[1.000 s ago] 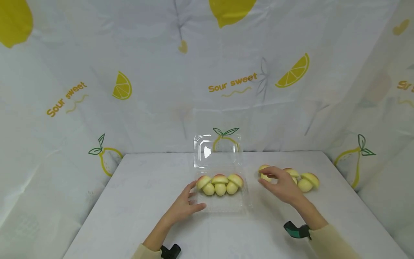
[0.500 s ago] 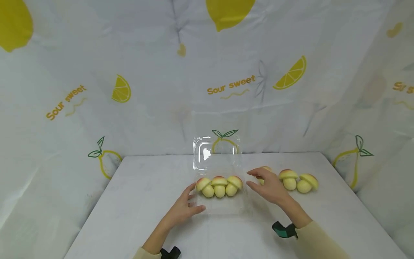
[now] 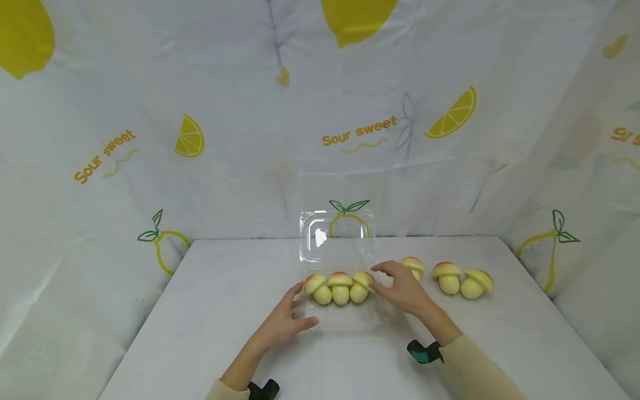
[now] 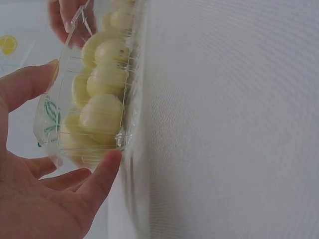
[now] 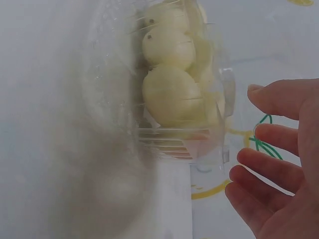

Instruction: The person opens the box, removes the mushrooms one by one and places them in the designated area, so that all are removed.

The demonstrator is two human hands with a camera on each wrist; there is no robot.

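Note:
A clear plastic clamshell box point(image 3: 345, 319) stands mid-table with its lid point(image 3: 335, 228) raised at the back. Inside, three pale yellow mushroom-shaped pieces point(image 3: 340, 289) with reddish caps sit side by side. My left hand point(image 3: 282, 319) is spread at the box's left side; in the left wrist view, its fingertips point(image 4: 113, 155) touch or nearly touch the plastic. My right hand point(image 3: 402, 289) is at the box's right edge, fingers spread and nothing held. The right wrist view shows that hand point(image 5: 279, 159) beside the box wall, apparently just apart from it.
Three more mushroom-shaped pieces lie on the white table point(image 3: 235, 278) to the right: one point(image 3: 414, 265) partly behind my right hand, another point(image 3: 448, 278) and a tilted one point(image 3: 476, 283). A white lemon-print cloth point(image 3: 240, 183) hangs behind the table.
My right hand has moved left, from beside the loose mushroom-shaped pieces to the box's right edge, uncovering those pieces. My left hand has stayed at the box's left side.

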